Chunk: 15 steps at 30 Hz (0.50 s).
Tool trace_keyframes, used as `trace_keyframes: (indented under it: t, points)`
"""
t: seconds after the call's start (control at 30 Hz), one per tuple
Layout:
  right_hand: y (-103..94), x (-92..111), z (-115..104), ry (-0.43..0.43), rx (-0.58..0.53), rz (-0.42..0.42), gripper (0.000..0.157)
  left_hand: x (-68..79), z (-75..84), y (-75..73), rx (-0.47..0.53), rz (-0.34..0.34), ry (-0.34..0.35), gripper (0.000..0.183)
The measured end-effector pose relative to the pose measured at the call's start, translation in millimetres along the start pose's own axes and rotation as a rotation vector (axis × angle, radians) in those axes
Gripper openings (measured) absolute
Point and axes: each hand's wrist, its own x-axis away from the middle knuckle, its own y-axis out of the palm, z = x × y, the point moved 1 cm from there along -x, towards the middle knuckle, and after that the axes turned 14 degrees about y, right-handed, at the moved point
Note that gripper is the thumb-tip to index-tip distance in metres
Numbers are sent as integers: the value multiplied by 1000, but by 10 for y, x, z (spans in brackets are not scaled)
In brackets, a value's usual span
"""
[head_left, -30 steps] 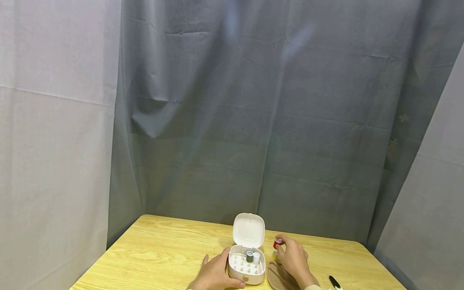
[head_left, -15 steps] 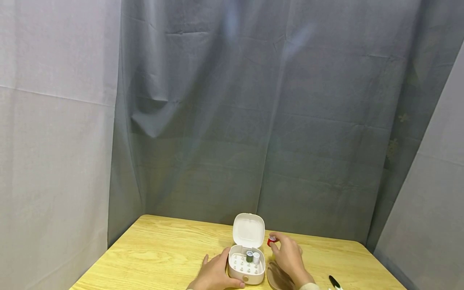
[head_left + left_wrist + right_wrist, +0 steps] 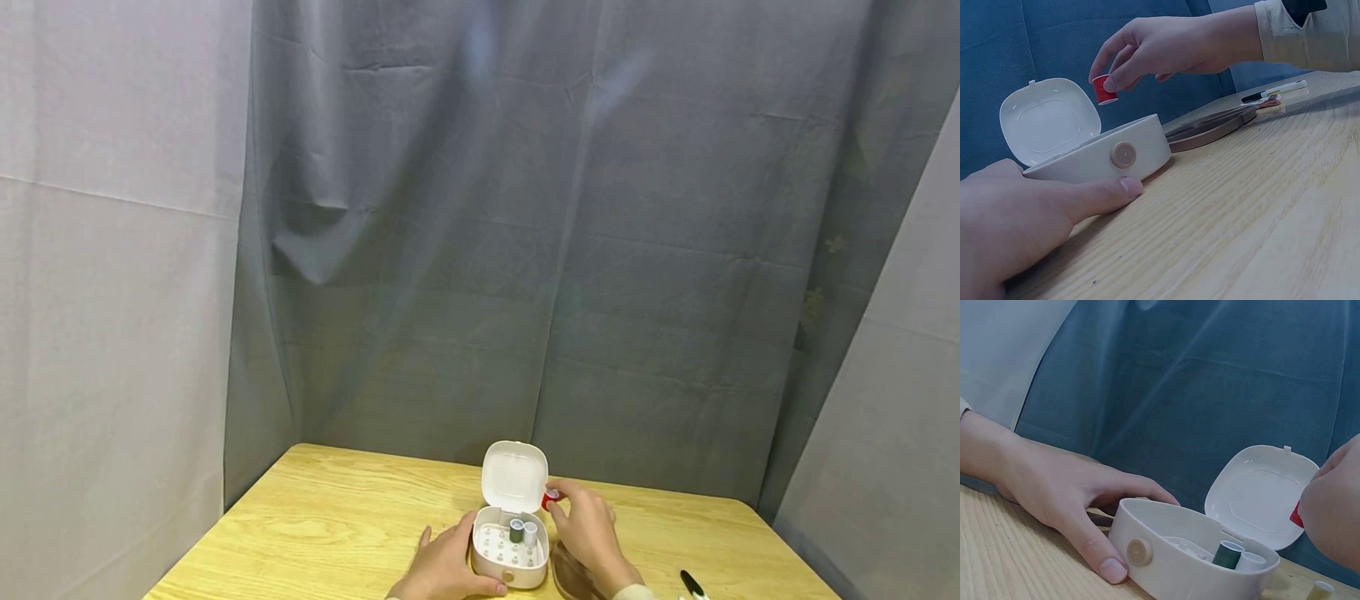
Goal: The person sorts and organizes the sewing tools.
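Observation:
A white sewing box (image 3: pixel 525 577) stands on the table with its lid (image 3: pixel 515 477) raised. Inside it, a dark green thread spool (image 3: pixel 1227 555) and a white thread spool (image 3: pixel 1250 561) stand side by side at the back right, among rows of small pegs. My left hand (image 3: pixel 444 565) grips the box from the left, thumb along the front near the round tan button (image 3: pixel 1124 155). Between thumb and fingers, my right hand (image 3: pixel 588 527) pinches a red thread spool (image 3: pixel 1105 90). In the left wrist view this spool hangs above the box's right side, apart from it.
Right of the box lies a flat brown piece (image 3: pixel 1213 130), partly under my right arm. A yellowish spool (image 3: pixel 1320 591) stands on the table behind the box's right side. Farther right is a slim black-and-white item (image 3: pixel 693 585). Grey curtains (image 3: pixel 420 250) hang behind the table.
My right hand has carried the red thread spool leftward, from beyond the box's right side to beside its raised lid. The left hand and the box have stayed put.

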Motion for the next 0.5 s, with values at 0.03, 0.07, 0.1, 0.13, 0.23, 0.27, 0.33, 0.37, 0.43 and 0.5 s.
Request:
trace_keyframes:
  t: [0.03,0.07,0.1,0.13,0.23,0.27,0.33,0.37,0.43,0.5]
  points:
    - [11,3,-5,1,1,-3,25,-1,1,0,3,-1,-2,115]
    - [21,5,-8,-2,3,-8,25,-2,1,2,4,-4,-4,115]
    - [31,8,-11,0,4,-15,25,-2,3,1,6,-4,-6,115]
    - [41,11,-14,2,6,-21,25,-2,2,4,4,-7,-8,115]
    - [72,18,-22,-7,20,-31,24,1,1,5,3,-7,-2,114]
    - [78,21,-27,-13,22,-34,24,3,1,5,1,-7,-1,114]
    - [86,30,-44,-21,23,-37,23,5,-3,8,-1,-7,0,114]
    - [91,35,-52,-29,22,-36,23,7,-3,6,-2,-6,1,114]
    - [96,45,-73,-39,16,-37,23,6,-1,1,-7,-5,3,114]
    - [98,57,-99,-42,12,-41,23,5,0,-3,-9,-3,5,114]
